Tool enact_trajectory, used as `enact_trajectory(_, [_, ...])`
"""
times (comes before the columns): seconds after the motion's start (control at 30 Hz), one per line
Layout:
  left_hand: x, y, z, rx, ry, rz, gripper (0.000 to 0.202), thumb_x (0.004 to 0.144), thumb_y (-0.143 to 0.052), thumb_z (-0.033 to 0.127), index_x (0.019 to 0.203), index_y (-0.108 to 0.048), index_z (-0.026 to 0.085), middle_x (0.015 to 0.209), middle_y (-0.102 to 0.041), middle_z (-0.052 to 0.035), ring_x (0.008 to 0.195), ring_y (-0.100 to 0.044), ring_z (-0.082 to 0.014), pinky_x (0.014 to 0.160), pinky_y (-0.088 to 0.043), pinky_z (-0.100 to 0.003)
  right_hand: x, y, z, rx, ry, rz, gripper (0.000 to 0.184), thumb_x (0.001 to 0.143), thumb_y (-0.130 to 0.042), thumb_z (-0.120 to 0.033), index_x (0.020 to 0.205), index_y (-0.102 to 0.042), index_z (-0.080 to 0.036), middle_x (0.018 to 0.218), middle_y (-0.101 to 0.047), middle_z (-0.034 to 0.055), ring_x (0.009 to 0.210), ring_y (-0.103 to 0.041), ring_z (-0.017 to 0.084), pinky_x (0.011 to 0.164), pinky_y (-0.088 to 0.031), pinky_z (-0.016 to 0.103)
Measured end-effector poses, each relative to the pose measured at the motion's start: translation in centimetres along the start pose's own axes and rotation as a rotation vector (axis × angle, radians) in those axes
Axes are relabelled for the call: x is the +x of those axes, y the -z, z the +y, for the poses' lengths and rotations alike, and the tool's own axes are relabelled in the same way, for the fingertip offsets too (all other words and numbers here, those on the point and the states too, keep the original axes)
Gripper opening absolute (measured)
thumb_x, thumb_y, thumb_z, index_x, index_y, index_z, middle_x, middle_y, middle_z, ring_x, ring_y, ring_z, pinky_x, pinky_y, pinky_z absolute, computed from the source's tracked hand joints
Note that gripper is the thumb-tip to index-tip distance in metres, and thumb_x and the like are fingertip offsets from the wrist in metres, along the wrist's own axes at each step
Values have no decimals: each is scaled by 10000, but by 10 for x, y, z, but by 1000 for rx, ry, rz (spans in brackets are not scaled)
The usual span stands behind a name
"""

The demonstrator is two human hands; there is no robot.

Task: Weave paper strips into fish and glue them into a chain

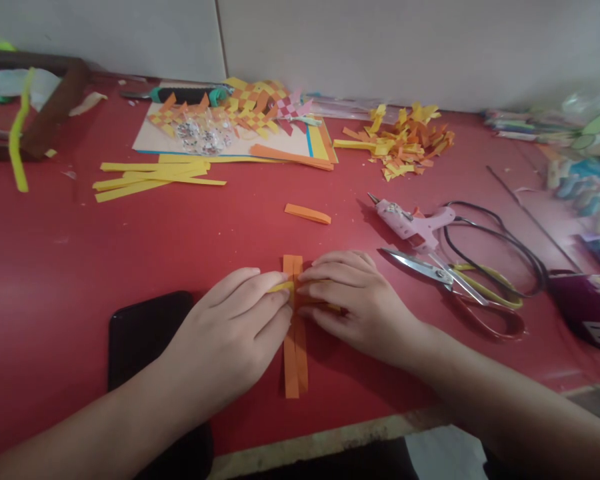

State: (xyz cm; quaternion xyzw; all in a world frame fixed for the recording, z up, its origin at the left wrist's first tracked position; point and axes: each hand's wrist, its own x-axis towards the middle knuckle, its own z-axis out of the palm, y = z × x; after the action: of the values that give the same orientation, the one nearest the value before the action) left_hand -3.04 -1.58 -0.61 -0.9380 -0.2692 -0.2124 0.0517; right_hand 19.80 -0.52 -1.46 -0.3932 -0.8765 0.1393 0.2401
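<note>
Two orange paper strips [295, 363] lie side by side on the red table [180, 233], running toward me. A yellow paper strip [283, 287] crosses them. My left hand [235, 327] presses on the left part of the yellow strip, fingers together and curled over it. My right hand [353, 303] lies over the crossing from the right, its fingers held together and pinching the strips where they meet.
Scissors [450, 280] and a pink glue gun [413, 223] with a black cord lie right of my hands. A black phone [145, 333] sits under my left forearm. Loose yellow strips [150, 177], a woven paper piece [255, 103], paper scraps [405, 140] and a short orange strip [307, 213] lie farther back.
</note>
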Motion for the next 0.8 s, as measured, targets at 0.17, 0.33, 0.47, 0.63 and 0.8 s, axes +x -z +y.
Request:
enact_trajectory(0.17, [-1,-1,-1,-16,-5,26,235,962,-523,82,919,-750,123,1015,-780,-77,995,-680,-255,974,-507,-414,0,-1,0,-3,11,14,66,891,-681,-217,931,-727,-192,1037,-766,47,1006,-653,218,923,-479,402])
enact_trajectory(0.33, [-5,-6,-2,-34,-4,7,252,967,-490,78,1030,-733,96,1065,-767,-113,1016,-696,-264,989,-534,-452,0,-1,1,-2,21,37,88,910,-655,-222,942,-731,-193,1027,-768,44,987,-659,214,920,-469,395])
enact_trajectory(0.47, [-8,-10,-1,-45,23,-40,251,938,-527,61,1110,-709,63,1091,-747,-143,991,-706,-268,986,-546,-477,0,0,0,-3,5,15,72,896,-675,-215,933,-729,-187,1029,-769,44,1006,-658,215,930,-457,389])
enact_trajectory(0.63, [-9,-11,0,-74,55,-45,248,934,-559,78,1128,-713,79,1155,-738,-135,1060,-680,-285,1021,-520,-494,0,0,-1,0,1,14,80,886,-681,-212,942,-733,-189,1039,-770,52,1006,-660,213,940,-450,392])
enact_trajectory(0.8, [-7,-10,-2,-101,70,-5,209,951,-572,116,1088,-729,97,1119,-760,-103,1043,-674,-263,1037,-498,-475,-1,-1,1,-4,6,20,90,894,-679,-231,962,-729,-200,1050,-769,43,1011,-657,215,939,-449,397])
